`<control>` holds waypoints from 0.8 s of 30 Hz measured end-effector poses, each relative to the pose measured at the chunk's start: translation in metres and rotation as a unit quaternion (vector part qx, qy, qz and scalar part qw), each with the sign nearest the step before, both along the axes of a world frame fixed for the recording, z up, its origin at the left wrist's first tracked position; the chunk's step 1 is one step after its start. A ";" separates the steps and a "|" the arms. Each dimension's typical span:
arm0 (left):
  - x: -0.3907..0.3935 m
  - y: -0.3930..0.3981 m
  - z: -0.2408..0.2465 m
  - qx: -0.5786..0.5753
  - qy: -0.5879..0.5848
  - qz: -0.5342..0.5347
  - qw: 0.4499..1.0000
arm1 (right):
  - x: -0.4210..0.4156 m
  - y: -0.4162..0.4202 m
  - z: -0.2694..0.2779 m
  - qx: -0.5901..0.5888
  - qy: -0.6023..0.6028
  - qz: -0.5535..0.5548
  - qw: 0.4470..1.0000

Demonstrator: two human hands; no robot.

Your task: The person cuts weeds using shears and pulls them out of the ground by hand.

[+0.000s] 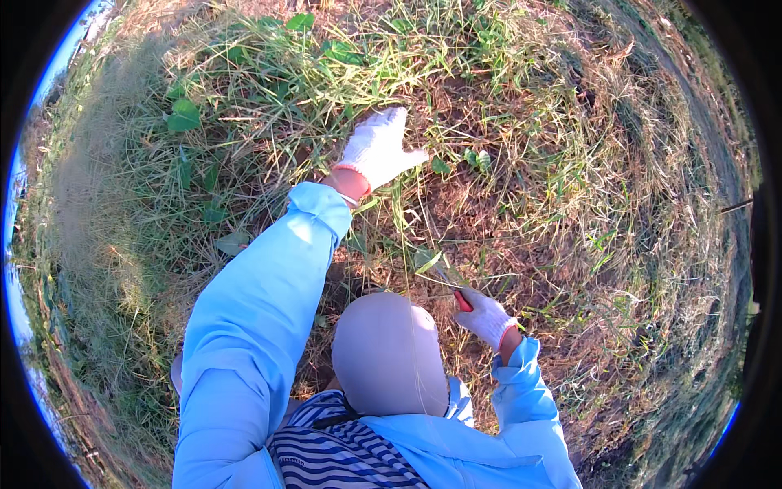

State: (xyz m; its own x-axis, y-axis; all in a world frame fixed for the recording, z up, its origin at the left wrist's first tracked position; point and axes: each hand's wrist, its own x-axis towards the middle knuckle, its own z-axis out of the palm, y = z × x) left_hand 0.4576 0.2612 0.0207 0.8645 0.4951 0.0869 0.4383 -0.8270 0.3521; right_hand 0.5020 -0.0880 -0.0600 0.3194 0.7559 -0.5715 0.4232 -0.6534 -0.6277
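My left hand point(383, 150), in a white knit glove with a red-edged cuff, reaches forward to a clump of green and straw-coloured grass point(348, 91). Its thumb stands apart from the fingers, and nothing shows between them. Lower and to the right, my right hand point(486, 319) wears a matching glove. It grips the red handle point(463, 301) of a hand tool. The tool's thin metal blade point(449, 276) points up and left among loose grass stems; its full shape is partly hidden. Long stems cross the space between the hands.
My bent knee point(388, 351) in grey cloth rises close below the hands. Bare reddish soil point(464, 208) with scattered cut or dry stems lies ahead. Broad-leaved plants point(183, 116) stand among grass at the left. Dry grass point(660, 183) covers the right side.
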 end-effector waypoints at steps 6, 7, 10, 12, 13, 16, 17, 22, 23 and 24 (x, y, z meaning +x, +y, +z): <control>0.058 -0.005 -0.048 0.070 0.168 0.020 0.983 | 0.028 -0.027 0.032 -0.033 -0.076 0.004 0.997; 0.059 -0.004 -0.056 0.082 0.183 0.019 0.980 | 0.032 -0.032 0.040 -0.044 -0.101 0.007 0.994; 0.065 -0.008 -0.074 0.085 0.207 0.034 0.974 | 0.050 -0.047 0.049 -0.123 -0.140 0.003 0.983; 0.064 -0.008 -0.085 0.152 0.182 0.027 0.971 | 0.056 -0.053 0.050 -0.055 -0.164 -0.059 0.983; 0.063 -0.006 -0.090 0.139 0.183 0.033 0.973 | 0.063 -0.051 0.050 -0.017 -0.126 -0.093 0.987; 0.062 -0.011 -0.105 0.102 0.163 0.057 0.980 | 0.074 -0.018 0.053 0.035 -0.076 -0.182 0.980; 0.060 -0.010 -0.109 0.076 0.164 0.073 0.981 | 0.075 -0.003 0.053 0.074 -0.067 -0.191 0.976; 0.063 -0.011 -0.102 -0.105 0.177 0.089 0.975 | 0.095 0.079 0.047 0.080 0.066 -0.179 0.978; 0.063 -0.009 -0.102 -0.140 0.177 0.083 0.971 | 0.101 0.091 0.041 0.068 0.099 -0.187 0.975; 0.063 -0.005 -0.100 -0.185 0.171 0.073 0.965 | 0.109 0.102 0.028 0.065 0.124 -0.183 0.973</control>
State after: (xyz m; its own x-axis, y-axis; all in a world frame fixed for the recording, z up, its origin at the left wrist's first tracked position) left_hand 0.5202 0.2565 -0.0797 0.7303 0.5554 -0.3978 0.6831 -0.5931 0.4261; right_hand 0.6112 0.0137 -0.0319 0.4463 0.6882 -0.5720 0.0020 -0.6399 -0.7684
